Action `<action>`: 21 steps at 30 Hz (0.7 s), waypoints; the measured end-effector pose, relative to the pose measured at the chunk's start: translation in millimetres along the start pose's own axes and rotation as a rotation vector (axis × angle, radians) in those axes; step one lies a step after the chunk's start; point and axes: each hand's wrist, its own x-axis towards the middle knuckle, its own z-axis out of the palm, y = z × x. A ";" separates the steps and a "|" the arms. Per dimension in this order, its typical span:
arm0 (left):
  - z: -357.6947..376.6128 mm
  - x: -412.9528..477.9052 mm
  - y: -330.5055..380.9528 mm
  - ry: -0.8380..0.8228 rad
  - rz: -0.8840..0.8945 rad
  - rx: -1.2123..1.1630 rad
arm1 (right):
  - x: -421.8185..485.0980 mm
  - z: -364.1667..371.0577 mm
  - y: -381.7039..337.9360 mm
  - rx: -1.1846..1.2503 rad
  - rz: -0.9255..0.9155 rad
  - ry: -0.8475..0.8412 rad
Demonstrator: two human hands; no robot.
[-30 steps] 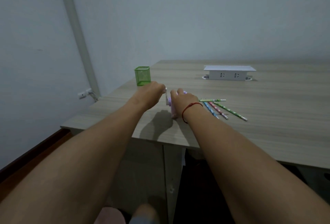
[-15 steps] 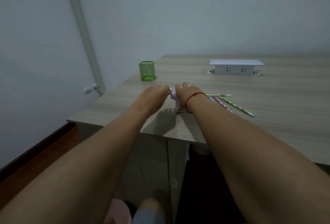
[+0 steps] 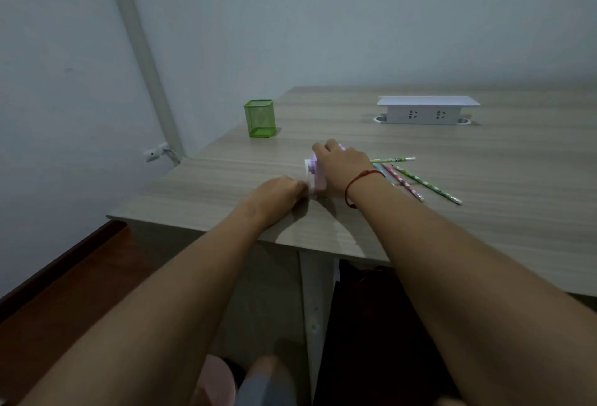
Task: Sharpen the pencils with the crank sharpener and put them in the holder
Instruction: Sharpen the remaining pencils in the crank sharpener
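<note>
The crank sharpener [image 3: 316, 176], pink and purple, stands on the wooden table [image 3: 484, 211] near its front edge. The right hand [image 3: 343, 167] lies on top of it, with the fingers curled over the far side and grasping the body. A red string [image 3: 359, 178] goes round this wrist. The left hand [image 3: 278, 191] is at 9 o'clock of the sharpener, its fingers clenched on the white end piece; the part under the fingers is hidden.

At 3 o'clock of the sharpener lie 4 pencils [image 3: 403, 181] on the table. 1 green pencil lies crosswise, and its left end is hidden behind the right hand. The other 3, blue, pink and green, point toward 5 o'clock.

The green mesh holder [image 3: 260, 118] stands upright at 11 o'clock, well apart from the hands. A white socket box [image 3: 427, 112] stands at 1 o'clock, near the wall.
</note>
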 end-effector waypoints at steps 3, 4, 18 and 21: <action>-9.4 15.4 -3.5 -0.102 -0.014 0.040 | 1.6 -0.1 -1.6 0.006 0.000 -0.008; -14.7 22.2 -4.0 -0.142 -0.009 0.093 | 1.7 -1.0 -2.3 0.011 0.001 -0.006; -67.5 44.1 -8.0 0.134 0.138 0.165 | 15.6 -12.8 -2.5 -0.050 0.093 -0.144; -59.2 23.7 -1.8 0.169 0.159 0.103 | 14.5 -13.3 -1.4 -0.059 0.090 -0.159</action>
